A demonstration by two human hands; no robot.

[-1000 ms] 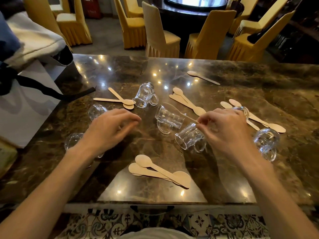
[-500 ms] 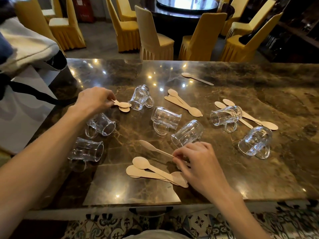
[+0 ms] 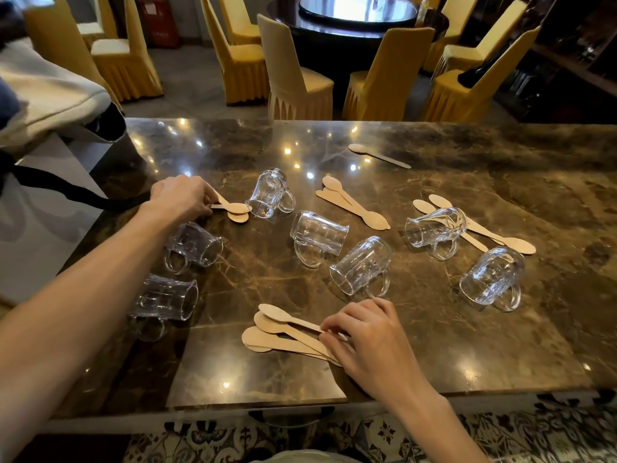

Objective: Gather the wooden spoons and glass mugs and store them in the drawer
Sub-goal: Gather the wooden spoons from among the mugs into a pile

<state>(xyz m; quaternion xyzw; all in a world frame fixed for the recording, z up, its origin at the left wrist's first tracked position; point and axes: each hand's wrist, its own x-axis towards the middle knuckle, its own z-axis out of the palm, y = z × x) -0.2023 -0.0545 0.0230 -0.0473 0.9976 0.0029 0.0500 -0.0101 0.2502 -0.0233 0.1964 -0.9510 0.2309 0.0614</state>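
Step in hand: gathering the wooden spoons, both hands at work at once; judged an early stage, with nothing yet lifted off the table (image 3: 500, 345).
Left hand (image 3: 182, 198): reached to the far left, fingers curled on the handles of the left pair of spoons (image 3: 238, 212), whose bowls lie just beside a tipped mug (image 3: 272, 195).
Right hand (image 3: 370, 335): near the near edge, thumb and fingertips pinching the handle ends of the near stack of spoons (image 3: 277, 329) (fanned one over another, exact count hard to tell).
Other spoons: a centre group (image 3: 354, 205), a right group (image 3: 519, 245) lying partly behind a mug, and a lone spoon (image 3: 379, 156) at the far side; none touched.
Glass mugs (image 3: 319, 237): seven, all lying on their sides, spread from left to right across the table; none held.
Drawer: not seen open; a dark handle (image 3: 290, 416) under the near table edge, possibly its pull, cannot tell.
Next move: probably closing each bundle into a firm grip and lifting it clear, then going on to the centre group.
Needs: squaring the fanned handles so none slips out, and keeping the left forearm off the two mugs close beside it, which look ready to roll.
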